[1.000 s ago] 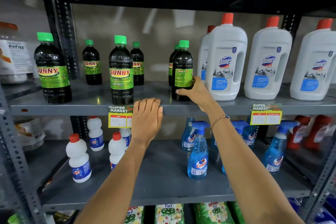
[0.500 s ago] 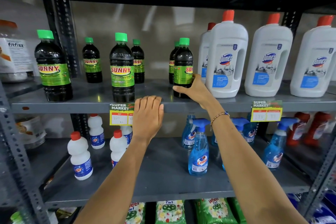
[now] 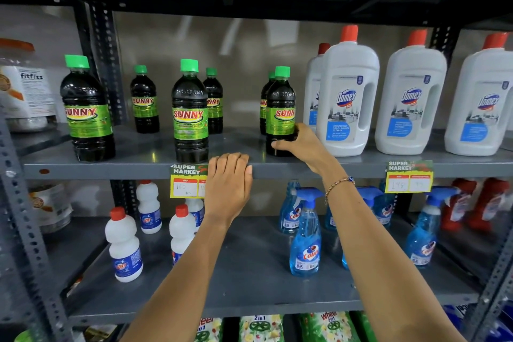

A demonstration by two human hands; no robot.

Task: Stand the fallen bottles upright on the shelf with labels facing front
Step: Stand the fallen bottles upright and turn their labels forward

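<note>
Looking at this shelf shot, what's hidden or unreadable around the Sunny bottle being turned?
All in the head view:
- Sunny bottle: label word cut off at its right side, turned out of sight; right hand covers the lower right.
- Rear bottle behind it: mostly blocked.
- Price tag: right part hidden by left hand.
- Rightmost Domex bottle: cut by frame edge.

Held bottle [image 3: 280, 111]: dark liquid, green cap, green SUNNY label; upright on the shelf [image 3: 138, 166], low body between the right hand's [image 3: 302, 147] thumb and fingers [image 3: 298, 130], label turned partly right of front, only "SUNN" showing.
Middle front bottle [image 3: 190, 111]: upright, label to the front, just left of and above the left hand's [image 3: 229, 186] fingertips.
Left front bottle [image 3: 86, 111]: upright, label front, well left of both hands.
Rear bottles: three small ones upright behind, beyond the fingers.
</note>
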